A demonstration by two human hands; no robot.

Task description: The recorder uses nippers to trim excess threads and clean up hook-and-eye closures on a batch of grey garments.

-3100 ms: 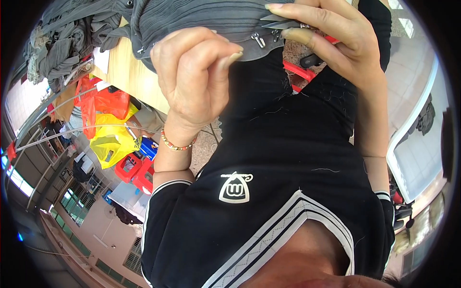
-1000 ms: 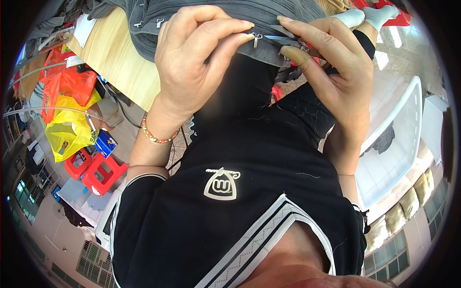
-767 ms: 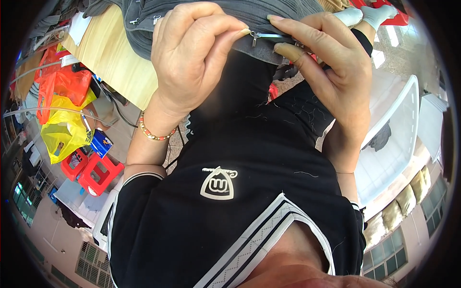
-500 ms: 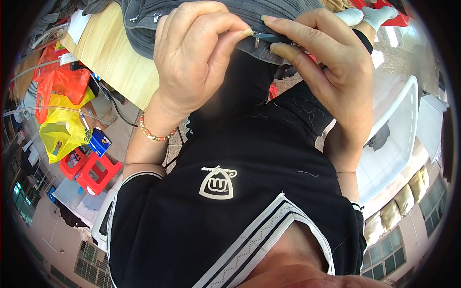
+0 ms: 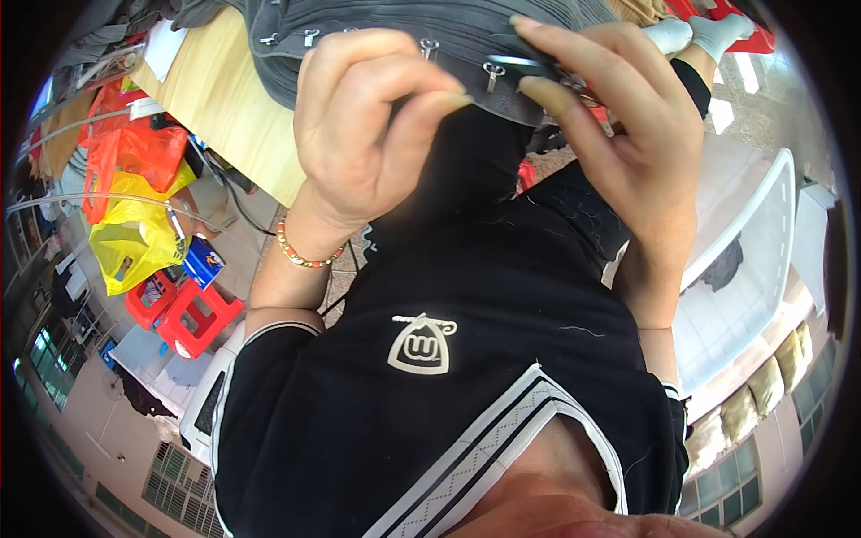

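Note:
My left hand [image 5: 368, 134] is raised over my lap, thumb and forefinger pinched together; anything between them is too small to make out. Across from it, my right hand [image 5: 632, 125] grips a slim tool [image 5: 515, 61] with a shiny narrow metal tip, pointing left. The rest of the tool is hidden by the fingers. Beneath both hands a dark grey ribbed garment [image 5: 359, 16] spreads over the table edge and my lap. Small silver metal hooks are fixed along its border, one hook [image 5: 492, 79] right below the tool tip.
A pale wooden tabletop [image 5: 215, 90] lies to the left. Beyond it are red and yellow plastic bags [image 5: 134, 233] and red stools [image 5: 202, 314]. On the right stands a translucent plastic bin [image 5: 740, 296] with dark cloth in it. Another person's feet [image 5: 717, 34] show at the far right.
My left fingertips have drawn away from the tool tip, leaving a gap. The tool tip has shifted slightly right, and more of the hooks on the garment show. The whole view has shifted a little.

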